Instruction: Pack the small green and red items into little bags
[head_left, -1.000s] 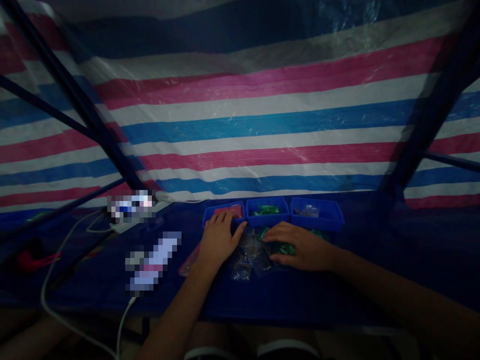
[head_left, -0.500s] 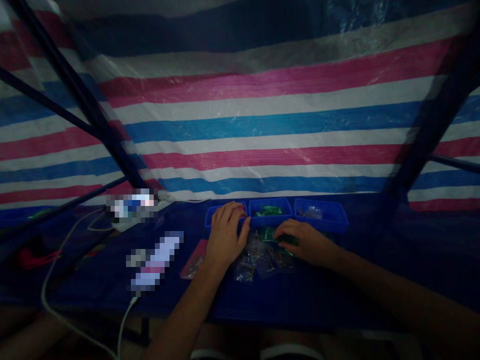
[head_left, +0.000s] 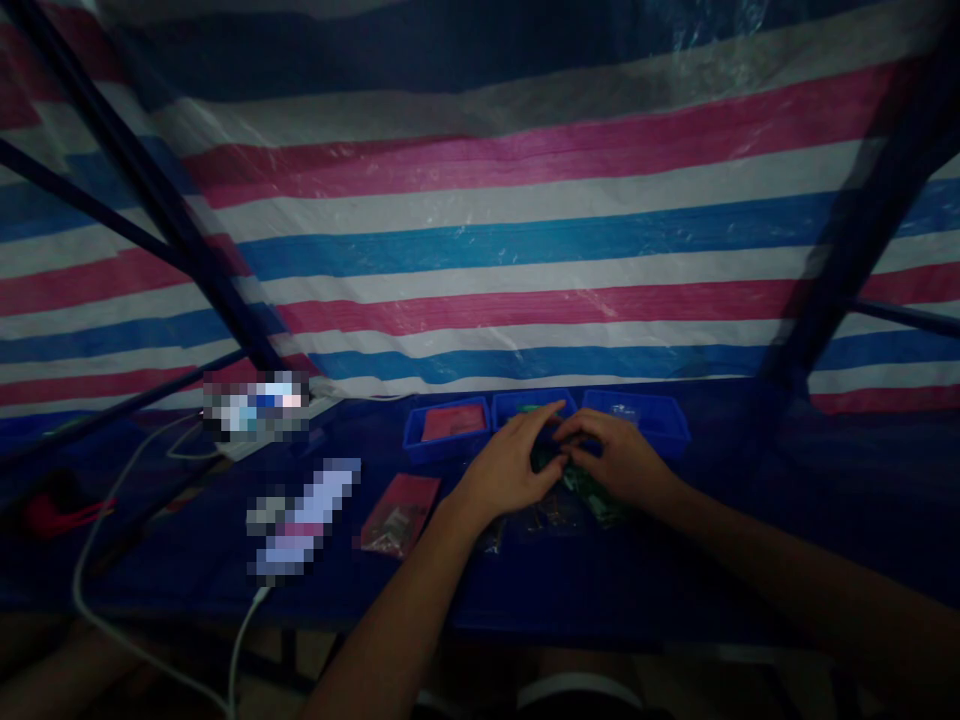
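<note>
My left hand (head_left: 510, 468) is over the small plastic bags in front of the trays, its fingers stretched toward my right hand and its thumb apart. My right hand (head_left: 622, 458) is curled, thumb close to the fingertips; whatever is between them is too dark to make out. Shiny green packets (head_left: 596, 492) lie under and beside my right hand. Clear bags (head_left: 551, 515) with small parts lie below both hands, partly covered. To the left is a red-pink bag (head_left: 400, 512) with small pieces in it.
Three blue trays stand behind my hands: the left tray (head_left: 409, 440) holds a red-pink packet (head_left: 454, 421), the middle tray (head_left: 499, 403) green packets, the right tray (head_left: 671, 428) clear bags. A blurred-out device with a white cable (head_left: 238, 640) lies left. Striped sheeting (head_left: 525, 240) hangs behind.
My left hand has moved right from the left tray to beside my right hand, uncovering the red-pink packet there. My right hand has shifted slightly, curling more; green packets now show below it.
</note>
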